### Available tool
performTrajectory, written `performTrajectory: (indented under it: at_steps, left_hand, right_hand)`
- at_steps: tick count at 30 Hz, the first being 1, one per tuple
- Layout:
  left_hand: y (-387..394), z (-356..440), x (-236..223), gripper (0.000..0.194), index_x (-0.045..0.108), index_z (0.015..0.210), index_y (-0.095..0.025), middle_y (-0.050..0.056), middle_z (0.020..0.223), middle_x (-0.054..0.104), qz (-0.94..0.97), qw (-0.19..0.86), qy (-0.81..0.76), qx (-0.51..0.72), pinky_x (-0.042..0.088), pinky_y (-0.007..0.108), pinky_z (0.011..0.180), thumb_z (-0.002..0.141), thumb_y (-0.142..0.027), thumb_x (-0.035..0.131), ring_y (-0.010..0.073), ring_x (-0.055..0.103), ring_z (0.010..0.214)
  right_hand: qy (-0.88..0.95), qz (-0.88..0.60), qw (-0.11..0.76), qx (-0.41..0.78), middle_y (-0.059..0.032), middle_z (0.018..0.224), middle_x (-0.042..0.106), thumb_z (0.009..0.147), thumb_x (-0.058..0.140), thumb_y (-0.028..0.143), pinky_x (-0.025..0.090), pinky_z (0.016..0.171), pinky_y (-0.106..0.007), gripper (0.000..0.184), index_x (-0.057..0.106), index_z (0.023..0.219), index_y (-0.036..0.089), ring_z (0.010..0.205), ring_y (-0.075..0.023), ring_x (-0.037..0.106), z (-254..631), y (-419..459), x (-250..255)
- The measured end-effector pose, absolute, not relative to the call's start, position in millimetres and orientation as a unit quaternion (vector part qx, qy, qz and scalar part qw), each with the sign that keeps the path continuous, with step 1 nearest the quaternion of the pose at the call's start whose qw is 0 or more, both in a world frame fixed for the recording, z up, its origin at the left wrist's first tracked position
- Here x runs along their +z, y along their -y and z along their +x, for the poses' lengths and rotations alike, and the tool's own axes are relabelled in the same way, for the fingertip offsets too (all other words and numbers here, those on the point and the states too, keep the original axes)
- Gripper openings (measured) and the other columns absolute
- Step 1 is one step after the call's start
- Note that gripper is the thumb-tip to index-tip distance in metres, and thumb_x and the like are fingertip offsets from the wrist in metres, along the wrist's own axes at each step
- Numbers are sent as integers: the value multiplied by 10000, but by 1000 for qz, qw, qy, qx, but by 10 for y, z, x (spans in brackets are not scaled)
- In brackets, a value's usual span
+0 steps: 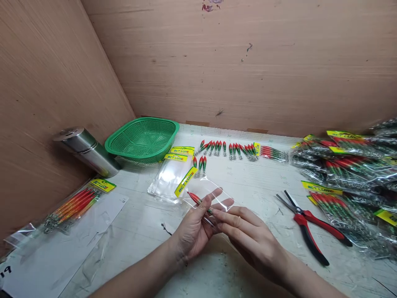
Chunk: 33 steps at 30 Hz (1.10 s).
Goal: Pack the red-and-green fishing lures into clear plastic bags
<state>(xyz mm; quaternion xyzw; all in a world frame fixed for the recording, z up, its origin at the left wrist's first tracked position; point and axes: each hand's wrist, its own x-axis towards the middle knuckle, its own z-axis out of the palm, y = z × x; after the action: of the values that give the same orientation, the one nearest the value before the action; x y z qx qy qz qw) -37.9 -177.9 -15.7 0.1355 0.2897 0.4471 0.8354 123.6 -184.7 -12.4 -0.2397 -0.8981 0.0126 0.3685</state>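
My left hand (194, 229) is closed on a clear plastic bag (221, 188) with a yellow label (185, 182), its thumb pressing across a red-and-green fishing lure (194, 198). The lure's red end points up and to the left; whether it lies inside the bag or on top I cannot tell. At the lure's lower end the fingers of my right hand (251, 236) pinch together, hiding its tail. Beyond my hands lies a stack of clear bags (169, 178) with yellow labels. Several loose lures (216, 147) are lined up behind, with a few (200, 164) closer.
A green basket (142, 157) and a tilted steel flask (89, 151) stand at the back left. Bagged orange lures (74, 207) lie on white paper (58, 256). Red-handled pliers (300, 217) lie right of my hands, beside piled bagged lures (344, 169). Wooden panels (248, 82) enclose the table.
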Motion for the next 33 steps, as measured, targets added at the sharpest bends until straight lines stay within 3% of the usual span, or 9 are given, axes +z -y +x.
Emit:
performTrajectory:
  at_steps: [4, 7, 10, 13, 17, 23, 28, 31, 33]
  left_hand:
    - [1784, -376, -202, 378, 562, 1213, -123, 172, 1150, 663, 141, 834, -280, 454, 472, 326, 924, 907, -331, 486, 226, 619, 1084]
    - [1754, -390, -180, 347, 610, 1154, -117, 154, 1146, 670, 119, 834, -278, 461, 470, 345, 945, 898, -321, 493, 237, 622, 1080]
    - [1673, -466, -79, 287, 652, 1074, -106, 121, 1115, 689, 89, 801, -278, 523, 493, 344, 927, 894, -244, 474, 230, 634, 1058]
    - [1575, -583, 32, 267, 658, 1059, -103, 97, 1048, 716, 74, 755, -286, 586, 514, 297, 896, 883, -154, 464, 183, 661, 998]
    - [1497, -680, 61, 317, 605, 1180, -141, 90, 1094, 702, 82, 743, -282, 602, 529, 290, 870, 892, -189, 482, 168, 666, 983]
    - [1472, -685, -6, 338, 645, 1097, -121, 111, 1093, 701, 73, 754, -281, 589, 531, 303, 865, 921, -339, 456, 183, 669, 977]
    - [1472, -655, -4, 322, 652, 1074, -108, 111, 1079, 705, 62, 754, -297, 582, 521, 313, 887, 914, -325, 476, 189, 670, 973]
    - [1473, -623, -11, 339, 649, 1077, -98, 118, 1070, 706, 57, 759, -306, 572, 521, 327, 882, 907, -341, 484, 196, 677, 944]
    - [1483, -605, -24, 347, 650, 1072, -100, 119, 1079, 701, 59, 766, -308, 561, 522, 332, 873, 903, -357, 487, 198, 679, 933]
  right_hand:
    - [906, -265, 320, -85, -149, 1194, 639, 932, 388, 98, 548, 838, -389, 273, 640, 1036, 75, 1121, -246, 558, 1162, 1909, -75]
    - [915, -259, 296, -87, -169, 1219, 617, 926, 374, 96, 538, 860, -398, 296, 628, 1077, 87, 1161, -251, 537, 1191, 1983, 46]
    - [888, -265, 376, -17, -135, 1103, 663, 893, 426, 72, 537, 824, -331, 275, 593, 1101, 139, 1063, -197, 588, 1300, 1894, 231]
    - [818, -386, 425, 34, -83, 943, 644, 867, 510, 110, 527, 764, -327, 169, 579, 1002, 186, 890, -173, 615, 1326, 1514, 256]
    - [854, -430, 281, 82, -62, 901, 628, 814, 610, 154, 526, 674, -302, 135, 606, 949, 157, 787, -160, 611, 1070, 841, -100]
    - [850, -464, 232, 94, -27, 928, 609, 886, 564, 311, 512, 701, -313, 175, 588, 935, 145, 807, -136, 592, 764, 471, -470]
    - [837, -448, 287, 129, -35, 809, 581, 855, 533, 204, 502, 654, -291, 41, 534, 883, 174, 720, -141, 553, 1242, 865, -54]
    - [830, -394, 345, 191, -45, 844, 580, 880, 526, 259, 511, 640, -292, 104, 528, 974, 213, 756, -162, 565, 1675, 1289, 346]
    - [845, -331, 339, 249, -61, 856, 585, 868, 559, 262, 524, 653, -304, 152, 535, 1014, 232, 817, -196, 578, 1864, 1557, 545]
